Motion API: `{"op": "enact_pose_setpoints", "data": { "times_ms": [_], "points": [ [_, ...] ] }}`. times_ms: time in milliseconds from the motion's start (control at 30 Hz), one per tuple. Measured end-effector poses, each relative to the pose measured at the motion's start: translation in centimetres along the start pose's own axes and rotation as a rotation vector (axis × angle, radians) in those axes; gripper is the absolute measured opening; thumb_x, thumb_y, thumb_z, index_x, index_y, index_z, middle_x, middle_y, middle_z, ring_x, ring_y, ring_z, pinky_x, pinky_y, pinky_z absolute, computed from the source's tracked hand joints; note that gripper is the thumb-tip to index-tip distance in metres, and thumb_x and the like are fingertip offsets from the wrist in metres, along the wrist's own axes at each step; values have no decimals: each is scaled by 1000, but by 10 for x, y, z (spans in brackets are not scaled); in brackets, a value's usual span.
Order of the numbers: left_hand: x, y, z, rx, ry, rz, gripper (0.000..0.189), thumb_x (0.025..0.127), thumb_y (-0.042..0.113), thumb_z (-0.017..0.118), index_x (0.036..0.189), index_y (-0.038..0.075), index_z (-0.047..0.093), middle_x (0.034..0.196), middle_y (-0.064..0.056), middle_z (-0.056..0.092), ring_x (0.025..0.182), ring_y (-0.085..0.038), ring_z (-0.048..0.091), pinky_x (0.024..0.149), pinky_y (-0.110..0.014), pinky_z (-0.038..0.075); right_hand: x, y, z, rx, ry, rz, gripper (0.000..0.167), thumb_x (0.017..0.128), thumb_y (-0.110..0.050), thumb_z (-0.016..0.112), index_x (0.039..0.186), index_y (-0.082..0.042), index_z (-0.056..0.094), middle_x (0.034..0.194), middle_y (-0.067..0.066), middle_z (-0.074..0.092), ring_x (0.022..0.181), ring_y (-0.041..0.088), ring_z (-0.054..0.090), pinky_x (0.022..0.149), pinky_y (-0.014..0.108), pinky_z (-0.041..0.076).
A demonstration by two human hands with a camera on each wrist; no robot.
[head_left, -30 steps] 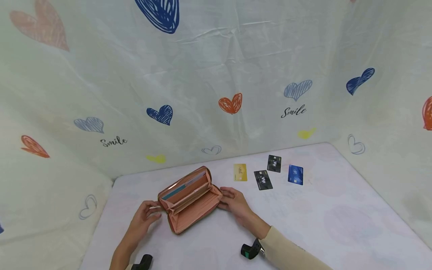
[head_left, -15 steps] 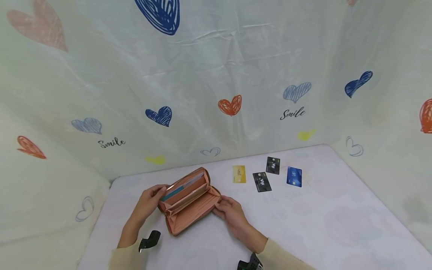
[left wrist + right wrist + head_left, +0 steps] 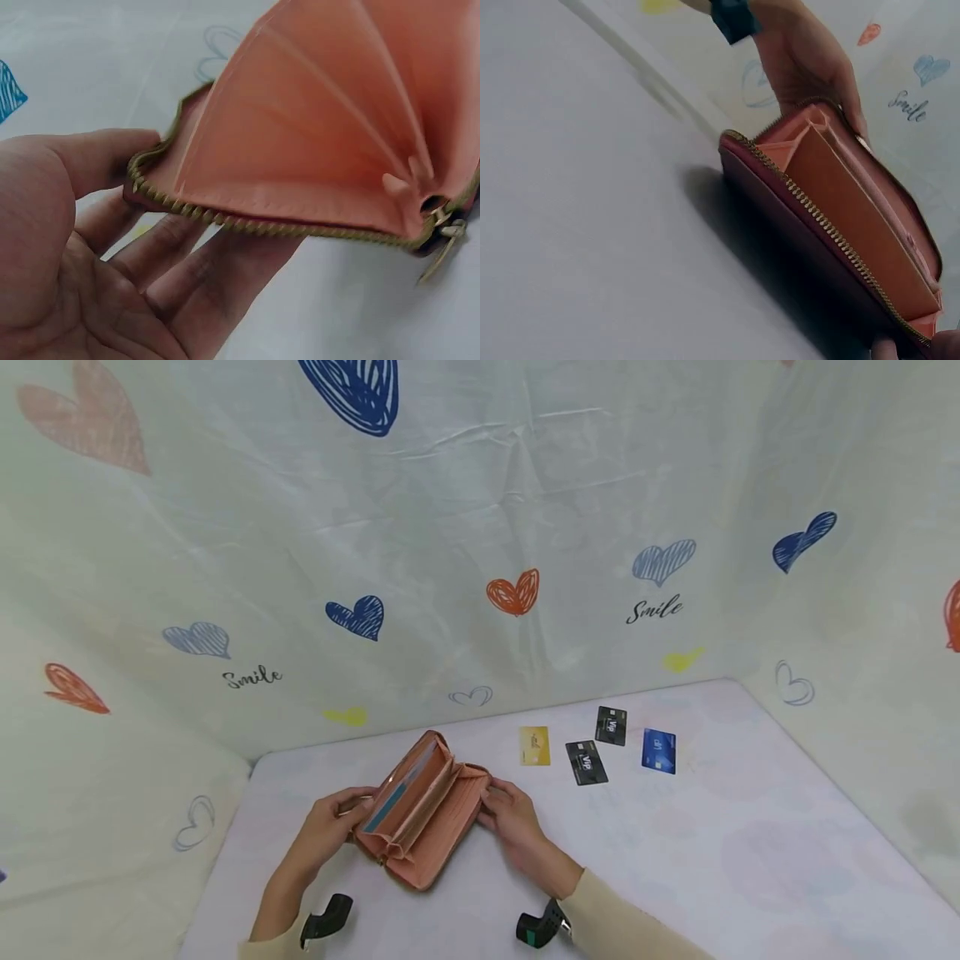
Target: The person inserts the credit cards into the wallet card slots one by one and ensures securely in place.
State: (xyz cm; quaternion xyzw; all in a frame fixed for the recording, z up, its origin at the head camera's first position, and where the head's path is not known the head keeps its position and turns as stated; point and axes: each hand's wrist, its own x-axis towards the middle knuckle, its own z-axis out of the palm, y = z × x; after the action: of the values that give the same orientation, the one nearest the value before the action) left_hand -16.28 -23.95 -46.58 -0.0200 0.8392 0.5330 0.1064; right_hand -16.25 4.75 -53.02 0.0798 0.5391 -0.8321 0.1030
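An unzipped wallet [image 3: 442, 839] with a salmon-pink lining and a brass-toned zipper [image 3: 247, 225] is held spread between both hands. My left hand [image 3: 324, 831] grips its left edge, thumb on the inner side and fingers beneath, as the left wrist view shows. My right hand [image 3: 517, 827] pinches the right edge; only its fingertips [image 3: 885, 349] show in the right wrist view. Inside the back pocket sits a teal and pale strip [image 3: 390, 806], perhaps a card or paper. In the right wrist view the wallet's dark outer side casts a shadow on the table.
On the white table [image 3: 712, 852], right of the wallet, lie a gold card [image 3: 535, 746], two black "Vip" cards [image 3: 587, 763] [image 3: 611, 726] and a blue card [image 3: 658, 751]. A heart-printed cloth [image 3: 450, 527] hangs behind and at the sides.
The left hand has moved up and taken hold of the wallet's left edge. The wallet has turned, its lower corner swinging right. The cards lie as before.
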Motion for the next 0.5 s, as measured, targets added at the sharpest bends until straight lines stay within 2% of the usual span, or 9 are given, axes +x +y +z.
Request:
{"op": "enact_pose_setpoints", "data": {
  "times_ms": [100,233,500],
  "points": [
    [-4,-2,5,-27,4,-11,41,106,11,61,144,-5,59,114,-15,75,79,-15,66,65,-29,58,3,-4,1,-25,-2,5,47,110,-3,52,151,14,40,145,33,56,119,23,67,101,39,58],
    [-11,-1,12,-49,-3,-23,42,107,8,59,147,-4,54,120,-18,72,77,-17,64,62,-31,57,-7,-4,-1,-68,-46,12,49,109,-4,52,154,12,39,147,32,55,122,25,67,100,38,58],
    [-16,2,13,-100,-124,-21,54,105,6,55,155,-7,39,124,-19,68,82,-21,67,62,-36,60,-31,-1,-4,-119,-133,39,52,109,-4,53,155,13,37,144,31,58,124,28,67,99,40,59]
  ]
}}
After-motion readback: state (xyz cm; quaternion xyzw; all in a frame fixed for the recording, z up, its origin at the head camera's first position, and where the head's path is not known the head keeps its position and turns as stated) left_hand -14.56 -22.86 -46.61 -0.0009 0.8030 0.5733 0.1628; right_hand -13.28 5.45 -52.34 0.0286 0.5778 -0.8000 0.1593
